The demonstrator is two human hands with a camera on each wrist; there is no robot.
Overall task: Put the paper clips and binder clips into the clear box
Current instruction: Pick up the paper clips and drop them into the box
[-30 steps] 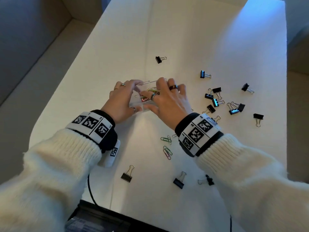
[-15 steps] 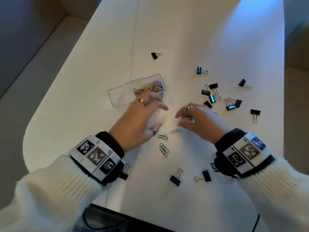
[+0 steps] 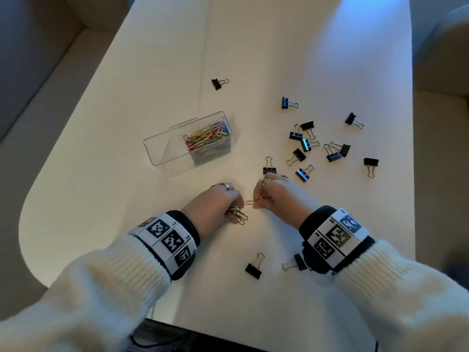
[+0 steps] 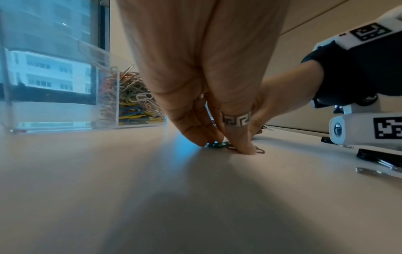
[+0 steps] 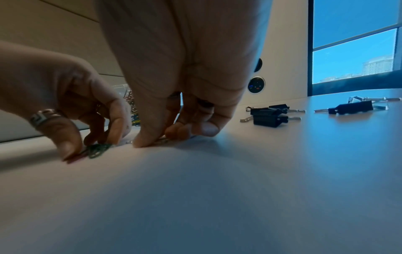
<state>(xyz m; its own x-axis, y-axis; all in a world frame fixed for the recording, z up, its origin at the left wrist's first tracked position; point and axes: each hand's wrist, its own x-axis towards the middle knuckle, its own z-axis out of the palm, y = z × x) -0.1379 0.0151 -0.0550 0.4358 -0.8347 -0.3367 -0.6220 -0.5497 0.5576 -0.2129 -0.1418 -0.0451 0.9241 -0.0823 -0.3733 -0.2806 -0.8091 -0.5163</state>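
Silver wire paper clip (image 3: 250, 202) lay flat on the white tabletop (image 3: 291, 59), pinched by my right hand (image 3: 276, 193), long axis pointing at my left hand (image 3: 215, 204), which pinched coloured paper clips (image 3: 239, 216); the clear plastic box (image 3: 162, 158) sat beyond, nearer my left.

White table (image 3: 279, 47), windows (image 5: 354, 55) beyond

I'm looking at an office: a pale desk (image 3: 279, 59) strewn with binder clips (image 3: 309, 146), a high window (image 5: 352, 56) at upper right showing city towers.
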